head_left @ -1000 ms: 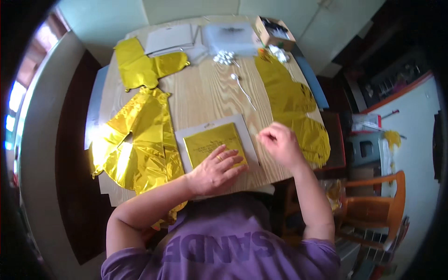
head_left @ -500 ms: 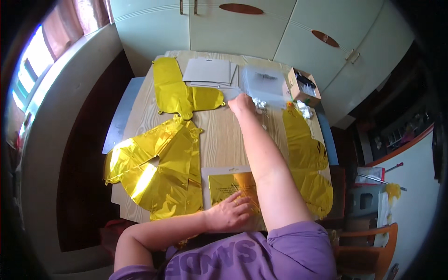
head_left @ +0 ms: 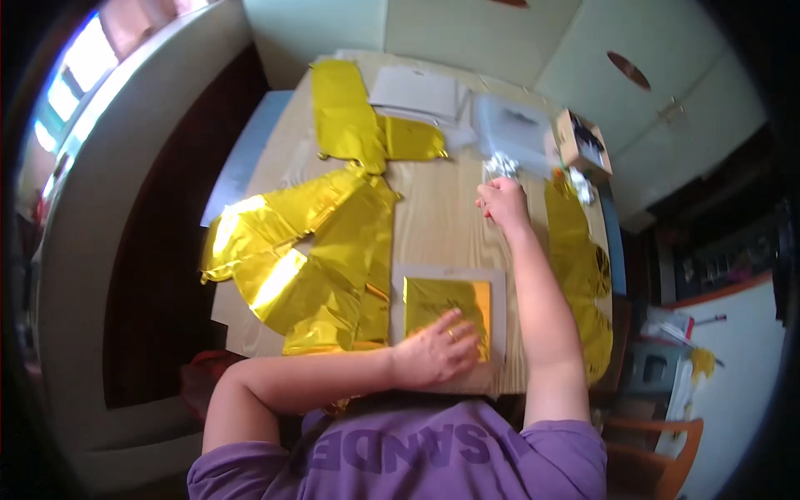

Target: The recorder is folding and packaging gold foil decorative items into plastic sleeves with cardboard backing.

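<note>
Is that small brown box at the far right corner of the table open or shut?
Open: the cardboard box shows dark contents through its top.

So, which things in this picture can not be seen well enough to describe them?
- Head view: whether the right hand grips the crumpled silver piece; the fingers are curled and too small to tell.
- The gold sheet is partly covered by the left hand.
- The small cardboard box: its contents are too small.
- The table: its near edge is hidden by the person's arms and body.
</note>
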Demonstrator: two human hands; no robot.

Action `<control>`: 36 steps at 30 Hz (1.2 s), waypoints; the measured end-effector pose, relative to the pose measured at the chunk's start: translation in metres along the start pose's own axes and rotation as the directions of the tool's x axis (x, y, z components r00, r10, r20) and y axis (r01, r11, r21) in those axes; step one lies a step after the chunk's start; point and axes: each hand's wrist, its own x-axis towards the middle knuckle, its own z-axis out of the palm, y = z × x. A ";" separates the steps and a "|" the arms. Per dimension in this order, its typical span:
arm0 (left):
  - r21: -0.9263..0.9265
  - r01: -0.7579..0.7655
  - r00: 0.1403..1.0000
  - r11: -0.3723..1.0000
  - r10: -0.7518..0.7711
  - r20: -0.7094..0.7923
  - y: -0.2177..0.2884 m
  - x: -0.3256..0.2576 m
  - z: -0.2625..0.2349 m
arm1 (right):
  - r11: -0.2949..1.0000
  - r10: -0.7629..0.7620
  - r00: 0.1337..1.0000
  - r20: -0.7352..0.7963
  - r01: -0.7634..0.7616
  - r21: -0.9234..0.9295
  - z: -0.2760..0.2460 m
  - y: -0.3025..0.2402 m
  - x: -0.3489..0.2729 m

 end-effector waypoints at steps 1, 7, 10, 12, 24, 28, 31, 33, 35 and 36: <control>-0.021 0.051 0.998 0.998 -0.050 0.045 0.002 -0.002 -0.001 | 0.993 -0.073 0.997 0.027 0.070 0.096 -0.004 0.004 -0.025; -0.166 0.118 0.993 0.979 -0.117 0.014 0.000 -0.002 -0.002 | 0.980 -0.181 0.975 0.126 0.167 0.108 -0.074 0.031 -0.209; -0.249 0.125 0.981 0.960 -0.157 -0.116 0.002 0.001 -0.003 | 0.995 -0.094 0.989 0.112 0.097 -0.026 -0.098 0.054 -0.285; -0.210 0.109 0.972 0.972 -0.149 -0.183 0.005 0.002 -0.003 | 0.931 -0.271 0.962 0.046 0.274 -0.241 -0.091 0.070 -0.325; -0.153 0.123 0.951 0.981 -0.160 -0.264 0.016 0.004 0.010 | 0.595 -0.586 0.805 -0.089 0.353 -0.722 -0.025 0.098 -0.331; -0.140 0.082 0.962 0.987 -0.115 -0.247 0.015 0.003 0.014 | 0.744 -0.360 0.927 -0.107 0.216 -0.632 -0.025 0.094 -0.318; -0.146 0.069 0.969 0.987 -0.101 -0.227 0.015 0.000 0.011 | 0.760 -0.406 0.913 0.027 0.355 -0.545 -0.048 0.087 -0.319; -0.151 0.060 0.971 0.987 -0.093 -0.221 0.015 -0.002 0.010 | 0.773 -0.384 0.916 0.121 0.390 -0.501 -0.066 0.086 -0.321; -0.154 0.048 0.972 0.987 -0.082 -0.221 0.015 -0.002 0.009 | 0.750 -0.460 0.874 0.158 0.478 -0.458 -0.075 0.088 -0.317; -0.154 0.044 0.972 0.987 -0.078 -0.220 0.015 0.000 0.010 | 0.742 -0.487 0.857 0.170 0.508 -0.438 -0.074 0.089 -0.314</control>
